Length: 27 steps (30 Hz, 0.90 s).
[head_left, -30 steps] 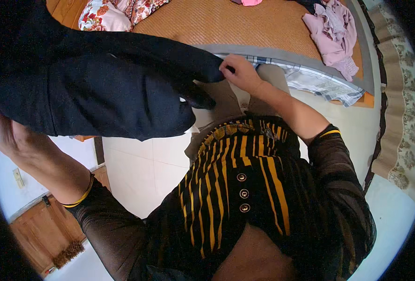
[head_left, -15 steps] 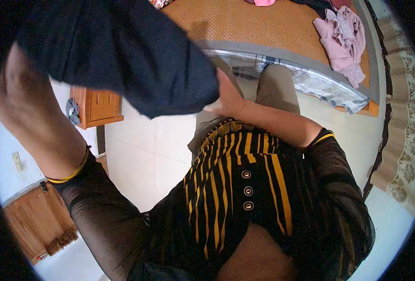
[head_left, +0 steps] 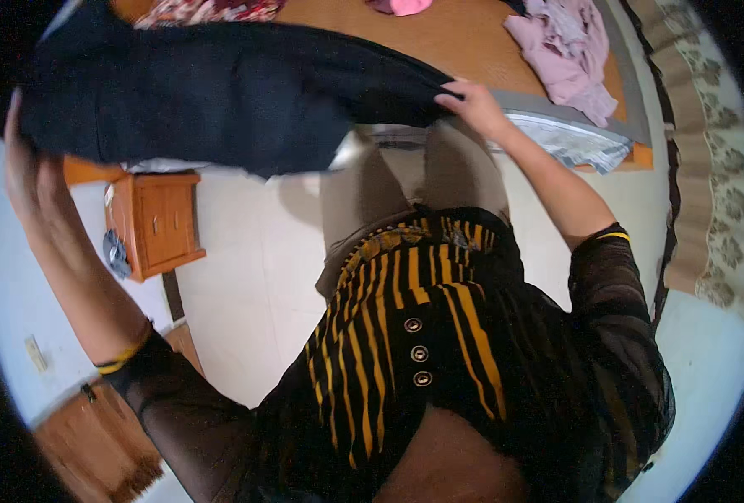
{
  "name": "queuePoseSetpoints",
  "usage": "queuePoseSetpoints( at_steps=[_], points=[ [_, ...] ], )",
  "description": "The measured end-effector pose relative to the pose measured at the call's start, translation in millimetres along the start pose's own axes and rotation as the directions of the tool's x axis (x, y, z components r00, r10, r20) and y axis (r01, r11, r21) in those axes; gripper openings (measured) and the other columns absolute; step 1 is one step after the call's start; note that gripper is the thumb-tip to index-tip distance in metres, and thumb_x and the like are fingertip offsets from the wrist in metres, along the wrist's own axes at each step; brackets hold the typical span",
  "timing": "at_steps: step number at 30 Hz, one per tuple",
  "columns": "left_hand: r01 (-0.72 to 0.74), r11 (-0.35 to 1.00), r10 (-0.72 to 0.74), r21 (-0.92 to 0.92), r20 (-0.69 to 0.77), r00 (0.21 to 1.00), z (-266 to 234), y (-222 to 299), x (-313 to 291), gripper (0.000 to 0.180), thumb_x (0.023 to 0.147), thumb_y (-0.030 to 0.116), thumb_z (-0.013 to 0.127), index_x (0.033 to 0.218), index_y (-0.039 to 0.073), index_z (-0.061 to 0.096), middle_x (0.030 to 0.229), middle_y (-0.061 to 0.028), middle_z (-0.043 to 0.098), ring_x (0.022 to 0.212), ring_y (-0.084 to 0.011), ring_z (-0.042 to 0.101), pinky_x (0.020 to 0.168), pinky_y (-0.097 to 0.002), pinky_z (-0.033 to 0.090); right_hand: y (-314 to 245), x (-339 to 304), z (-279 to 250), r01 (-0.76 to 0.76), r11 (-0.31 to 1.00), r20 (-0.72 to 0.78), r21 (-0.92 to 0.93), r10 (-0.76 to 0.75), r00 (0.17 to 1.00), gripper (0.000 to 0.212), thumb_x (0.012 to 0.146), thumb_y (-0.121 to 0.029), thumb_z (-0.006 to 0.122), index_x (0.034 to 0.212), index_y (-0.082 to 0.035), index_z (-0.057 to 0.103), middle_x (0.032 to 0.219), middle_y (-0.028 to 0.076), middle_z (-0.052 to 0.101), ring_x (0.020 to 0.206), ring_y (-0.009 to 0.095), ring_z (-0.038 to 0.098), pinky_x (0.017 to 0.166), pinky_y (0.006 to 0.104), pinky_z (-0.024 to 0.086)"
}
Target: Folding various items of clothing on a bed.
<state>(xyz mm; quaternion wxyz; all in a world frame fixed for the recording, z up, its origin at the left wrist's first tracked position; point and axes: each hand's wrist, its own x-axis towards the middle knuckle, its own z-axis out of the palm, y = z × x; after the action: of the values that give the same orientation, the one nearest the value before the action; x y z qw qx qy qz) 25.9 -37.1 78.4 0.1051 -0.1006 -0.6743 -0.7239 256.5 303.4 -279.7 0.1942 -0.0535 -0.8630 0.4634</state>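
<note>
Closest to the camera, filling the lower middle of the frame, is the person's own striped top [head_left: 405, 352], black with yellow bars and a short row of round buttons. Sheer dark sleeves with yellow cuffs run up from it on both sides.

From the lower left a bare forearm rises to the left hand [head_left: 21, 168] at the far left edge of the frame; it is pressed against the end of a dark navy garment [head_left: 221, 96], but the cloth covers the fingers, so how they are closed cannot be told. On the right side the other forearm reaches up to the right hand [head_left: 477, 105] in the upper middle, whose fingers are curled tightly, pinching the opposite end of the same garment. The navy cloth is stretched between the two hands across the upper left of the frame, held up in the air, its lower edge sagging slightly.

Beneath it, at left centre, a small wooden bedside cabinet [head_left: 158, 226] stands on the pale tiled floor [head_left: 246, 285]. Farther off, along the top of the frame, lies a bed with a woven orange mat [head_left: 464, 42]. A crumpled pink garment [head_left: 565, 50] rests on the mat at upper right, well apart from the navy one.
</note>
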Motion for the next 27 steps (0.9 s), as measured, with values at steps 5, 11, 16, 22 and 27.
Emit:
queuePoseSetpoints(
  at_steps=[5,11,16,22,27],
  points=[
    [0.38,0.923,-0.371,-0.06,0.131,0.92,-60,-80,-34,0.049,0.08,0.03,0.063,0.117,0.002,0.048,0.115,-0.0109,0.054,0.108,-0.0243,0.05,0.094,-0.0381,0.038,9,-34,-125,-0.249,0.968,0.392,-0.001,0.23,0.891,0.022,0.072,-0.003,0.055,0.092,0.004,0.061,0.085,0.005,0.062,0.08,0.014,0.056,0.073,0.0254,0.044],
    [0.675,0.735,-0.645,-0.071,0.236,0.727,-90,-171,-102,0.044,0.084,0.03,0.056,0.117,0.002,0.048,0.115,-0.0121,0.054,0.103,-0.0275,0.054,0.091,-0.0415,0.042,0,-81,-185,-0.783,0.593,0.654,0.188,0.519,0.55,0.033,0.065,-0.01,0.058,0.096,0.0,0.063,0.08,0.0,0.061,0.067,0.01,0.054,0.066,0.0217,0.044],
    [0.793,0.6,-0.773,-0.104,0.179,0.609,-111,-266,-130,0.039,0.079,0.023,0.064,0.111,0.005,0.052,0.111,-0.0107,0.056,0.1,-0.0252,0.055,0.088,-0.0389,0.044,66,-87,-94,-0.544,0.808,0.541,-0.227,0.569,0.619,0.029,0.069,-0.014,0.055,0.094,-0.001,0.059,0.086,0.006,0.061,0.084,0.015,0.053,0.078,0.027,0.041],
    [0.747,0.664,-0.738,-0.008,0.155,0.657,-72,-242,-155,0.035,0.081,0.023,0.061,0.109,0.003,0.054,0.106,-0.0099,0.059,0.098,-0.024,0.056,0.085,-0.0375,0.046,135,-117,-20,-0.546,0.82,0.082,-0.174,0.565,0.821,0.018,0.069,-0.011,0.058,0.087,-0.007,0.059,0.088,0.017,0.06,0.086,0.032,0.057,0.076,0.0368,0.045],
    [0.67,0.741,-0.669,0.052,0.148,0.728,-75,-229,-157,0.049,0.078,0.022,0.066,0.117,-0.001,0.045,0.108,-0.0122,0.056,0.1,-0.0245,0.054,0.087,-0.0368,0.044,129,-125,-19,-0.554,0.705,-0.001,-0.442,0.617,0.787,0.013,0.071,-0.014,0.056,0.08,-0.005,0.057,0.071,0.011,0.058,0.071,0.028,0.057,0.068,0.0362,0.045]
  ],
)
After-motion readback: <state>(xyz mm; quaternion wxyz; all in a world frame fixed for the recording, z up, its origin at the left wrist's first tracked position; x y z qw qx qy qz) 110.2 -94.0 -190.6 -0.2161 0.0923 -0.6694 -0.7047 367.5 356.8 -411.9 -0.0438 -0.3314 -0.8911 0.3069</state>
